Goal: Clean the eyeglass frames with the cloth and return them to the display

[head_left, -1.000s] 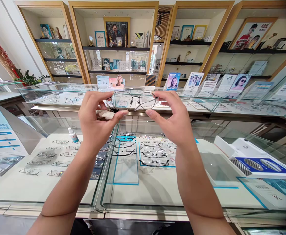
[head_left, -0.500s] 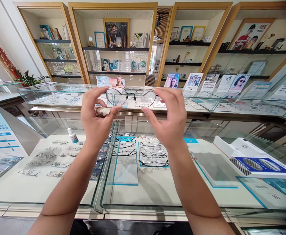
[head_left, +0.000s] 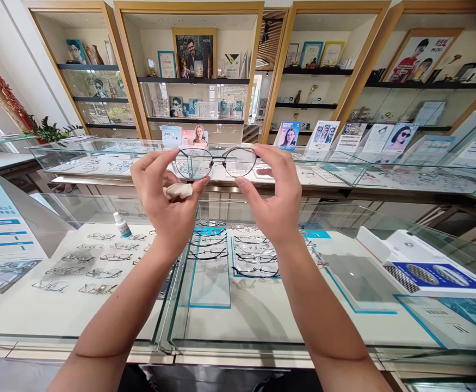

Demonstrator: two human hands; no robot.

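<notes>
A pair of eyeglasses [head_left: 218, 161] with round lenses and a thin dark frame is held up in front of me, above the glass counter. My left hand [head_left: 166, 190] grips its left side between thumb and fingers. A crumpled white cloth [head_left: 178, 191] is tucked in that same hand, partly hidden by the fingers. On the right side of the frame, my right hand [head_left: 276, 190] pinches the rim's outer edge with its fingers, while the thumb is below the lens. The temples are mostly hidden behind the hands.
Below my arms is a glass display case [head_left: 262, 326] with rows of eyeglasses [head_left: 258, 258] inside. A small white spray bottle [head_left: 122, 225] stands on the left part. To the right lies a white and blue box [head_left: 433, 272]. Another glass counter [head_left: 327, 174] runs behind, before wooden shelves [head_left: 192, 80].
My left hand has turned slightly, so more of the white cloth shows. The eyeglasses have tilted a little and my right hand has shifted slightly left.
</notes>
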